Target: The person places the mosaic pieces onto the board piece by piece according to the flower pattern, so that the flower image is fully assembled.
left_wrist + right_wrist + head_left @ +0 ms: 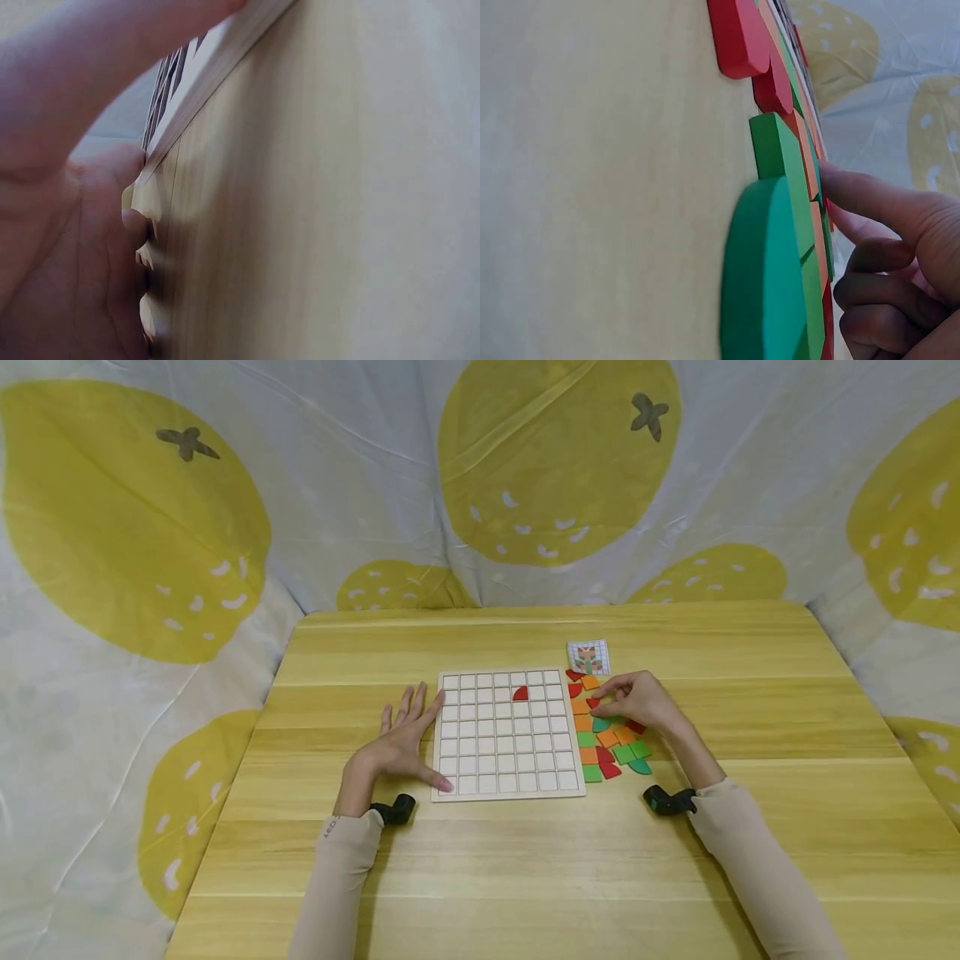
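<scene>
A square wooden grid board [498,797] lies flat on the table, with a red quarter-circle piece [521,693] in one upper cell. My left hand [397,747] is spread at the board's left side; its thumb rests on the lower left corner and the index fingertip is at the left edge. In the left wrist view the thumb [97,67] reaches over the board's side. To the right of the board, my right hand [641,700] pinches a small red piece [593,702] between thumb and index finger, over the loose pieces. The fingers partly hide its shape.
Orange squares [588,756], green squares [640,749], red pieces [610,771] and teal rounded pieces [640,767] lie crowded along the board's right edge. Behind them sits a small pattern card [588,657]. A lemon-print cloth [360,485] hangs behind the table [525,877].
</scene>
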Motion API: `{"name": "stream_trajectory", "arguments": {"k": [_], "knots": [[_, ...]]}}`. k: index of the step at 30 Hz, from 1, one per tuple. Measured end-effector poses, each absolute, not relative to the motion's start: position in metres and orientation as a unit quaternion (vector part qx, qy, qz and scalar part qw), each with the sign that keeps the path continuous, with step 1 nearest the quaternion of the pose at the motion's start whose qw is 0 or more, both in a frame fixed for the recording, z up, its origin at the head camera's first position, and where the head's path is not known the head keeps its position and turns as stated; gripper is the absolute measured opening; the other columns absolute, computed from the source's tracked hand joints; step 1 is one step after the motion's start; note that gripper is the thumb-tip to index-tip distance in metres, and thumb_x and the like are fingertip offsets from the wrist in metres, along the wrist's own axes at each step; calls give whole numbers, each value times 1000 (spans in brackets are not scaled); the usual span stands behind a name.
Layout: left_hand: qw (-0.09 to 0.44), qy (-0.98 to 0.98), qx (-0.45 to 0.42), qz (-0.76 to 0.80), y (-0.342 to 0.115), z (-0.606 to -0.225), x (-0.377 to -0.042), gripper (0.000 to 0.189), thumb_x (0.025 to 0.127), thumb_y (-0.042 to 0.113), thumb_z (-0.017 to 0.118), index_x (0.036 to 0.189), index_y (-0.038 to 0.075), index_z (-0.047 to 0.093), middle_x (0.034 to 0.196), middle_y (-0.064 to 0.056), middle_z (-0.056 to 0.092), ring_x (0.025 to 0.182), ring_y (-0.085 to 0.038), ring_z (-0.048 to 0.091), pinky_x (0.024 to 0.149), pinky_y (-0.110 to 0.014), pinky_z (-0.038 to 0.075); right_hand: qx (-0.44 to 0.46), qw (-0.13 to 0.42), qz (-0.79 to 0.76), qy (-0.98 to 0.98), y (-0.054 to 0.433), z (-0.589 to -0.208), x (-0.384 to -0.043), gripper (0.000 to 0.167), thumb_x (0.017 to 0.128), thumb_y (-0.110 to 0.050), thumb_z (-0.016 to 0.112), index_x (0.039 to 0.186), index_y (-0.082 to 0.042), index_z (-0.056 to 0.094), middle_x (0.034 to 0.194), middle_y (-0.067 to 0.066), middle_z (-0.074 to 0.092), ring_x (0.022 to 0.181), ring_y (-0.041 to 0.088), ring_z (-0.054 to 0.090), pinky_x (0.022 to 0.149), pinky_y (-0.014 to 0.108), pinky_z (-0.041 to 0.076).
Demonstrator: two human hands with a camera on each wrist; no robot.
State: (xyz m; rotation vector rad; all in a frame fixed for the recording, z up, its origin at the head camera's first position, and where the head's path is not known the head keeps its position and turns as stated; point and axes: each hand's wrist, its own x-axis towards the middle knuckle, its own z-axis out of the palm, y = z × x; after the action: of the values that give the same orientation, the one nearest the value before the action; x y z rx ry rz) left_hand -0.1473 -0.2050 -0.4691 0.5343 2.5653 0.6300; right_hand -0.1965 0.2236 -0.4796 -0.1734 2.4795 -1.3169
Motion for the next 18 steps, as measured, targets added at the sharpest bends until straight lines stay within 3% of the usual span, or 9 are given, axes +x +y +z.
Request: {"name": "stream_trajectory", "arguments": {"k": [18], "knots": [[220,927,194,233,-205,-469,-147,152,62,55,96,167,14,-5,170,-20,-27,157,-41,-27,121,-71,-18,-76,156,-500,848,179,-467,-203,23,86,-17,85,104,-4,81,54,-7,32,52,10,27,51,24,23]]}}
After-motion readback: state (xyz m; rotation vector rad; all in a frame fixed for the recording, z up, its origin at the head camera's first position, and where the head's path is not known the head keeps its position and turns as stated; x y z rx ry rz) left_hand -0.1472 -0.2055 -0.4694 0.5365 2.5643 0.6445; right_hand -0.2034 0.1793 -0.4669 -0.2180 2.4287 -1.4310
